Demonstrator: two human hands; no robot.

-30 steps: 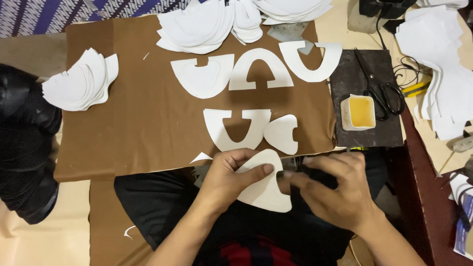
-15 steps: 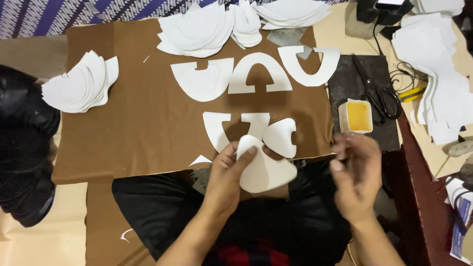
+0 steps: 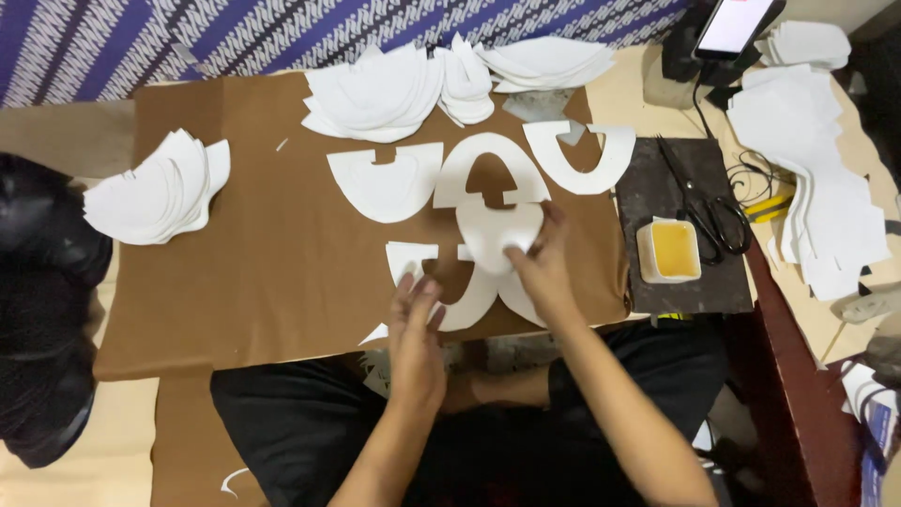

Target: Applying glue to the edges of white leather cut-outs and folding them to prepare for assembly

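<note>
While the right hand (image 3: pixel 540 268) pinches a white rounded paper-like cut piece (image 3: pixel 496 232) above the open, empty left hand (image 3: pixel 418 324), five shaped pieces already lie on the brown sheet (image 3: pixel 272 253); several stacks remain beyond.

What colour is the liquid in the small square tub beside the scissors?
Yellow-orange, inside the white tub beside the black scissors; the head view shows it best.

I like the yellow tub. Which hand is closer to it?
Right. The right hand lies just left of the yellow tub, on a white piece. The left hand is farther left and lower.
</note>
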